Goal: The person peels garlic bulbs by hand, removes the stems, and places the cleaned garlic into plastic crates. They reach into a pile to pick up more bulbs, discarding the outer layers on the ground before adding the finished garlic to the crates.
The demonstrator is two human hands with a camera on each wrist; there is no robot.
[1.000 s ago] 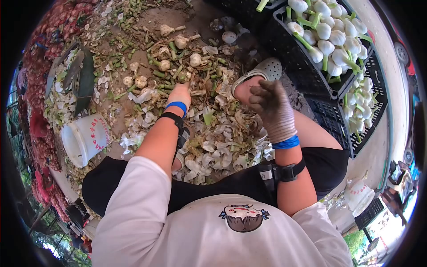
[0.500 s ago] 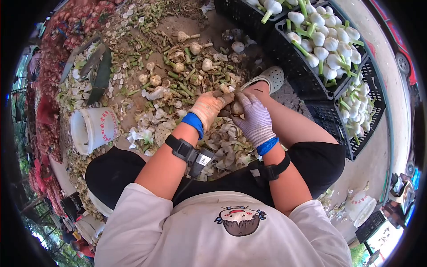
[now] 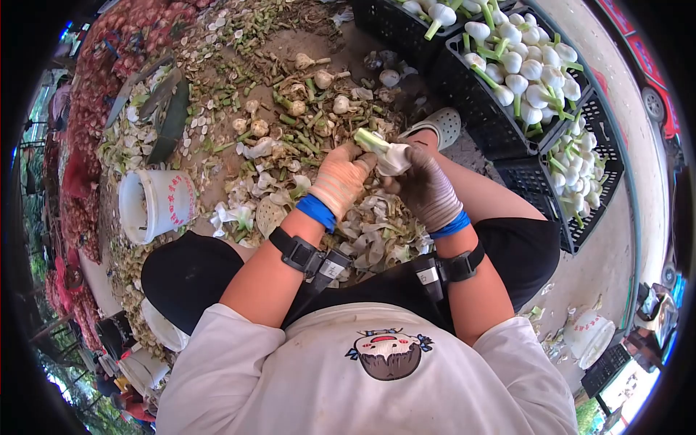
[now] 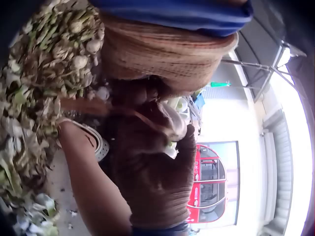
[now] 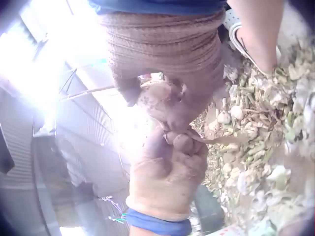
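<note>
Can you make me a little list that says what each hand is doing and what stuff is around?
left hand: gloved left hand grips the garlic bulb's green stalk end
right hand: gloved right hand holds the same garlic bulb
ground: heap of garlic skins between the knees, unpeeled bulbs beyond
crates: black crate holding peeled white garlic, on the person's right
bucket: white bucket lying on its side, on the left
foot: grey clog near the hands

Head view: straight down from above, wide. Wrist views: very close, facing opposite ways. Shared: both hands [image 3: 384, 177] at frame centre.
</note>
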